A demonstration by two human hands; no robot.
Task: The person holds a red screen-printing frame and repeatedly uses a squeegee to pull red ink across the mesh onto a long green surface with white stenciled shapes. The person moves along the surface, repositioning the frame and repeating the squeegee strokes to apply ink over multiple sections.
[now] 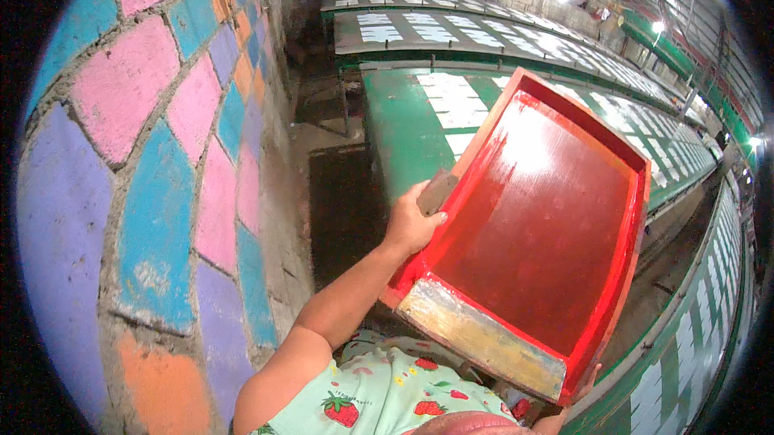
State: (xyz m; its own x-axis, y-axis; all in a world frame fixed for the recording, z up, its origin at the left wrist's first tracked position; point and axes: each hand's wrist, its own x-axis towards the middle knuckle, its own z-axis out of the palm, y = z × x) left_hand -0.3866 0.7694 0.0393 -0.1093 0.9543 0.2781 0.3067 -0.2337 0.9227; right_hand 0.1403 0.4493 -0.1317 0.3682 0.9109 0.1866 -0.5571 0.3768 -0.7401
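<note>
A screen printing frame (536, 217) with red-coated edges and a dark red, glossy mesh is tilted in front of me. My left hand (414, 220) is closed round a greyish block handle (439, 192) on the frame's left side. At the near right corner, my right hand (593, 377) holds the frame from below, mostly hidden behind it. A worn silver and yellowish strip (484, 337) runs across the frame's near end. Wet-looking red ink coats the inner rim.
Long green tables (403, 133) stretch away to the right, bearing rows of white pieces (453, 100). Another such table (685, 354) lies at the right. A wall of painted pink, blue, purple and orange stones (157, 225) rises close on my left. Between wall and tables runs a dark floor (343, 201).
</note>
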